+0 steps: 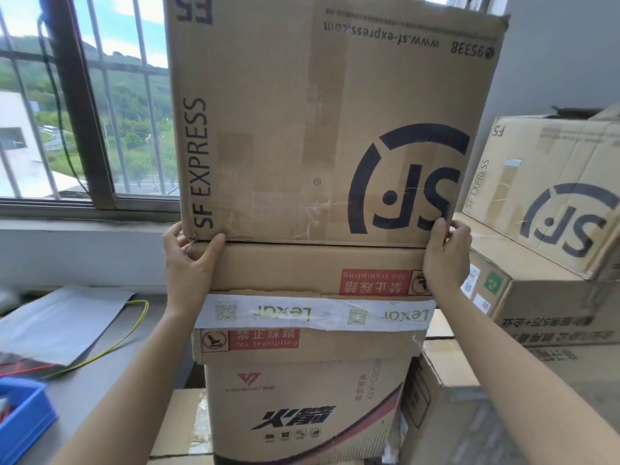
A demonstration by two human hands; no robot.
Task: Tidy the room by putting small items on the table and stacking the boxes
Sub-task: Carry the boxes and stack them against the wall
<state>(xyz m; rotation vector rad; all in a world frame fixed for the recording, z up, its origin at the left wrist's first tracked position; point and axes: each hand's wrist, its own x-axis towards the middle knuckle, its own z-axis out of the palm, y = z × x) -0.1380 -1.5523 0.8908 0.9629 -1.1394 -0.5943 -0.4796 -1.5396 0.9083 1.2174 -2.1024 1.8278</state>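
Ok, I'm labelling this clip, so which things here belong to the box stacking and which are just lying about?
In the job: left hand and right hand gripping the top SF box; taped box beneath it; printed box lowest.
Lying about: grey sheet, yellow wire, blue tray, second SF box at right.

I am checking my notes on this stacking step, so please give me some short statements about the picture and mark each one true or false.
1. The left hand and right hand grip the lower corners of the large brown SF Express cardboard box. True.
2. That box rests on the grey table. False: it rests on the brown cardboard box sealed with white Lexar tape.
3. A second brown SF Express cardboard box stands to the right. True.
4. The blue plastic bin sits on top of the stack. False: it sits on the grey table, lower left.
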